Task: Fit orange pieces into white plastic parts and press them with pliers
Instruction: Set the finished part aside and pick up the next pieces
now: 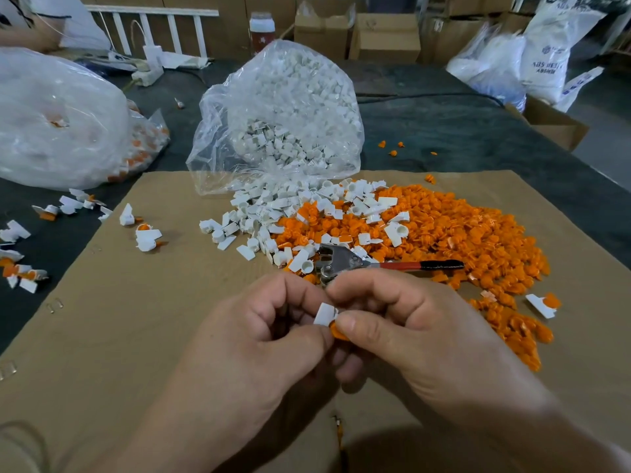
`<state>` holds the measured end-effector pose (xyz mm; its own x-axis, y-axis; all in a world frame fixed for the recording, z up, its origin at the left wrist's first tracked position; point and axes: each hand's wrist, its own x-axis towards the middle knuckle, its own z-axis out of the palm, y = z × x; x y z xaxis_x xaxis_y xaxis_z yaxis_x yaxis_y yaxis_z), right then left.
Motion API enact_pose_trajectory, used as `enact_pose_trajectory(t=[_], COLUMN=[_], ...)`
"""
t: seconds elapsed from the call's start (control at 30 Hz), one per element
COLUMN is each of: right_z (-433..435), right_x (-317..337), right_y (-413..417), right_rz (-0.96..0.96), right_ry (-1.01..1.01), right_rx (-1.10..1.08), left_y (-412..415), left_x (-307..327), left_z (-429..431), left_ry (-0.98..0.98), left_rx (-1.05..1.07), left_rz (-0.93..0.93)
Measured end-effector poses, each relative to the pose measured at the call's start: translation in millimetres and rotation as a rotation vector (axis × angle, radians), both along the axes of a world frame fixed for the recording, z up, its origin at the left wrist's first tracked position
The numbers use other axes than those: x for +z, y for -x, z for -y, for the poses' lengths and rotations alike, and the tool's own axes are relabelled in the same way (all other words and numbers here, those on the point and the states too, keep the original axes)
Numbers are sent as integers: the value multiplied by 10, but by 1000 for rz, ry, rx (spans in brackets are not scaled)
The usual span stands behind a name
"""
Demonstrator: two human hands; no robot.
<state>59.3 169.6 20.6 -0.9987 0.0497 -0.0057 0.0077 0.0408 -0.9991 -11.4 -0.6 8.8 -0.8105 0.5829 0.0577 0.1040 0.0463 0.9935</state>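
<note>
Above the near middle of the cardboard sheet (119, 329), the person's left grip (273, 336) and right grip (409, 332) meet fingertip to fingertip. The left grip pinches a white plastic part (325, 314) between its thumb and curled fingers. The right grip pinches an orange piece (338, 333) under its thumb, held against the lower edge of the white plastic part; it seems partly seated, though the fingers hide the joint. Just beyond both hands the pliers (341, 262) lie untouched, metal head to the left, red-and-black handles pointing right across the edge of the orange heap (461, 233). That heap spreads over the right of the cardboard sheet. Touching it on the left, a white heap (259, 216) spills from the mouth of a clear bag (283, 107) slumped at the sheet's far edge. Farther left, a few joined pieces (146, 235) lie scattered on the cardboard and on the dark surface (444, 131), near a second bag (58, 121).
</note>
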Motion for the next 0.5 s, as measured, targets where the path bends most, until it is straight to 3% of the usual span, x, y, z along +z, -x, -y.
enact_pose_trajectory(t=[0.5], right_z=[24], right_x=[-41], right_y=[13], right_rz=[-69], right_ry=[-43], right_rx=[-73], left_y=[-91], left_x=[93], left_z=[-29], left_ry=[177], left_rx=[88], left_rz=[-230])
